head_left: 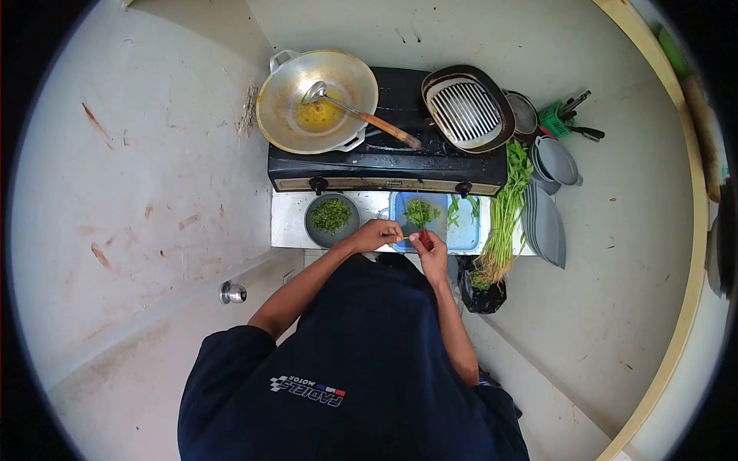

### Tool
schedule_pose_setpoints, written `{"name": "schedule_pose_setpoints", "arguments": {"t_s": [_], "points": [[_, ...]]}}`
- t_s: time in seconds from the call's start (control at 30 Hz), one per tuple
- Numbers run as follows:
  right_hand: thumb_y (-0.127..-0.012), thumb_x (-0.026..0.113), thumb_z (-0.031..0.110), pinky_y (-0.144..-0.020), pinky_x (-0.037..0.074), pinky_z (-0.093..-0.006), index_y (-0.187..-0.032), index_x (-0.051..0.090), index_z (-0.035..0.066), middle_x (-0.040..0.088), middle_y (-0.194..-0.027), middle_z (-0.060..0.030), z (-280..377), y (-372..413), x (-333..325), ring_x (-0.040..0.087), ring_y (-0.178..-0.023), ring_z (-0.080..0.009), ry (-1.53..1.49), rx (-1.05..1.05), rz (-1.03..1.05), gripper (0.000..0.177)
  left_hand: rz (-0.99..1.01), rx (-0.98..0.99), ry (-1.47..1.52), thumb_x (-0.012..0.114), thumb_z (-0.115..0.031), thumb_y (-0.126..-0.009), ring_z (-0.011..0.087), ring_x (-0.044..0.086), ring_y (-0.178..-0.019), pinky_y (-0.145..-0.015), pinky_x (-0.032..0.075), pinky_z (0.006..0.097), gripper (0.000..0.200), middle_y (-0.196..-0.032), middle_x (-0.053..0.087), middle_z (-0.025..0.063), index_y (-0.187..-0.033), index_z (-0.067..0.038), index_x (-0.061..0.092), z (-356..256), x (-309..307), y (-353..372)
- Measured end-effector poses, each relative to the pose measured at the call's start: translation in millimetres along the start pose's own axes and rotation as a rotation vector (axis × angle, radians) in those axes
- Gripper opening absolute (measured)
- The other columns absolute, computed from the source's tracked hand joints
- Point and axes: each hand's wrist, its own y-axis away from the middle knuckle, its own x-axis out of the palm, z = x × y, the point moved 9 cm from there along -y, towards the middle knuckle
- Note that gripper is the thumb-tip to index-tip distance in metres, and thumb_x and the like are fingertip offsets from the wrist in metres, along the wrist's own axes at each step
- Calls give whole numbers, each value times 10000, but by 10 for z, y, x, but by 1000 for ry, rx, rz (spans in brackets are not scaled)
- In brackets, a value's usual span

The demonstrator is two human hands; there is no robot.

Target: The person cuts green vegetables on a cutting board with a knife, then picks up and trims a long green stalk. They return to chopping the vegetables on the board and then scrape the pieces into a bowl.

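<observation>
Green stem (404, 238), pinched by the left hand (380, 235) at the near edge of the blue tray (471, 237), reaches the right hand (431, 254), whose grip wraps a red-handled knife (425, 240); should the stem slip, the knife could nick the left hand.

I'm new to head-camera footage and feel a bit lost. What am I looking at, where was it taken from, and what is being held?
There is no machine here: these are a person's two bare hands, in one picture from a camera worn on the head, looking forward and down. The left hand pinches a thin green piece; the right hand grips a red-handled tool, probably a knife. On the counter are a blue tray with cut greens and a grey bowl of chopped greens. Leafy stalks lie to the right. Farther back, a stove bears a wok, with a ladle in it, and a ridged pan.
</observation>
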Motion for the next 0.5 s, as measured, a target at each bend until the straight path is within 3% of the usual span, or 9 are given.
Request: {"name": "schedule_pose_setpoints", "arguments": {"t_s": [0.13, 0.23, 0.37, 0.43, 0.5], "points": [[-988, 730, 271, -551, 342, -238, -988, 724, 45, 552, -696, 60, -172, -126, -261, 443, -607, -39, -2, -47, -14, 226, -215, 131, -361, 724, -91, -941, 177, 698, -879, -808, 554, 349, 102, -926, 723, 95, -1011, -18, 714, -156, -80, -40], [-1015, 685, 331, -564, 376, -247, -1005, 717, 36, 568, -696, 51, -391, -264, -464, 471, -602, -59, 69, 36, 69, 296, -329, 58, -325, 730, -80, -918, 204, 707, -892, -830, 549, 364, 97, -922, 732, 104, -995, -22, 722, 6, -155, -94], [-1021, 652, 384, -652, 479, -335, -1070, 697, -19, 657, -745, -73, -487, -332, -670, 593, -677, -149, 288, 12, 183, 409, -408, -95, -376, 726, -69, -907, 221, 714, -902, -844, 548, 359, 163, -930, 739, 102, -1066, -38, 707, 163, -98, -97], [-1017, 652, 394, -661, 497, -373, -1104, 685, -25, 672, -748, -128, -548, -347, -748, 651, -684, -203, 400, -5, 223, 429, -445, -24, -401, 717, -70, -924, 210, 706, -870, -817, 546, 369, 190, -923, 729, 97, -1110, -42, 698, 273, -35, -123], [-1026, 640, 407, -638, 502, -367, -1038, 672, -9, 652, -704, -109, -549, -323, -787, 648, -649, -201, 433, -50, 262, 417, -479, -22, -392, 714, -69, -929, 205, 702, -860, -804, 545, 377, 206, -919, 724, 97, -1131, -43, 692, 373, 34, -144]]}}
